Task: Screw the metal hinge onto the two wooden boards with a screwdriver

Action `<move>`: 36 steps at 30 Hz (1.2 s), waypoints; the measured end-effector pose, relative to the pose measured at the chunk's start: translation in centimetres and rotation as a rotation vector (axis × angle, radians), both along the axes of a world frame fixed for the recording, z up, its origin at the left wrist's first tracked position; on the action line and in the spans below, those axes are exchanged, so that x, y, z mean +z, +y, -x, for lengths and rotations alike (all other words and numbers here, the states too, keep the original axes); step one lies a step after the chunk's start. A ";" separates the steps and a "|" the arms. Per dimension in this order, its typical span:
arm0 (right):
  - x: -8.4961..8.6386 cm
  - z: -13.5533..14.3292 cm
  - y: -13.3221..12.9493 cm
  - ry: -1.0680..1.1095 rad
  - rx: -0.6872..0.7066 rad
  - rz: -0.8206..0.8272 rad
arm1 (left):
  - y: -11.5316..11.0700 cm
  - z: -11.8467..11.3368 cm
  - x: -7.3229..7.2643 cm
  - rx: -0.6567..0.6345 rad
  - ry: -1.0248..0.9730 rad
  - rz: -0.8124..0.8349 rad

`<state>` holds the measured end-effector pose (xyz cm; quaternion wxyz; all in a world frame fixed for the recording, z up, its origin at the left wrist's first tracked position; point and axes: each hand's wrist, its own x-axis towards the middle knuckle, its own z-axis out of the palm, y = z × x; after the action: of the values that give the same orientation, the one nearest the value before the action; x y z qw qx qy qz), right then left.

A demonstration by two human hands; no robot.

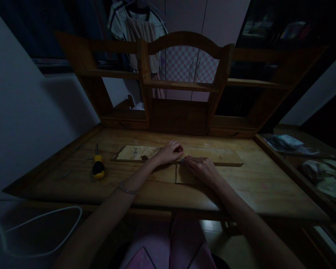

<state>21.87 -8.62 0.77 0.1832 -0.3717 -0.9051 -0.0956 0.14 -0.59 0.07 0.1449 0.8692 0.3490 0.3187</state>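
Note:
A long wooden board (224, 157) lies across the desk, with a smaller wooden piece (184, 176) against its near edge. Where the two meet sits a small metal piece (182, 160). My left hand (169, 152) rests on the board just left of the metal piece, fingers curled together; whether they hold anything is too small to tell. From the right, my right hand (200, 167) lies over the smaller piece with its fingers pressed together, fingertips at the metal piece. A yellow and black screwdriver (98, 167) lies to the left on the desk.
The wooden desk (240, 186) has a shelf unit (182, 86) along its back. Thin small items (67, 173) lie near the screwdriver. A white cable (44, 254) loops at the lower left. Cloth and plastic-wrapped things (289, 141) are beyond the right edge.

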 end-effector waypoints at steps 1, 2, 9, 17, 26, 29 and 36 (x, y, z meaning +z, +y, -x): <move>0.0 0.0 0.0 -0.001 0.000 0.002 | 0.1 0.1 -0.1 -0.008 -0.012 0.015; 0.0 0.0 0.0 -0.001 -0.001 0.003 | 0.2 0.2 -0.2 -0.016 -0.025 0.033; -0.2 -0.2 0.0 -0.002 0.007 0.007 | 0.6 0.7 -0.3 -0.066 -0.033 0.088; -0.4 -0.2 0.1 -0.010 -0.004 0.004 | 0.3 0.7 0.0 -0.059 0.008 0.082; -0.1 -0.1 -0.1 -0.026 -0.029 -0.004 | 0.2 0.6 0.3 -0.066 0.013 0.083; -0.1 -0.1 -0.1 -0.032 -0.034 -0.001 | 0.2 0.7 0.2 -0.074 0.016 0.077; -0.1 0.0 -0.1 -0.037 -0.036 0.001 | 0.2 0.7 0.2 -0.060 0.040 0.065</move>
<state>21.90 -8.72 0.62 0.1643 -0.3864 -0.9015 -0.1053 -0.56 -0.41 0.25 0.1756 0.8803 0.3359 0.2852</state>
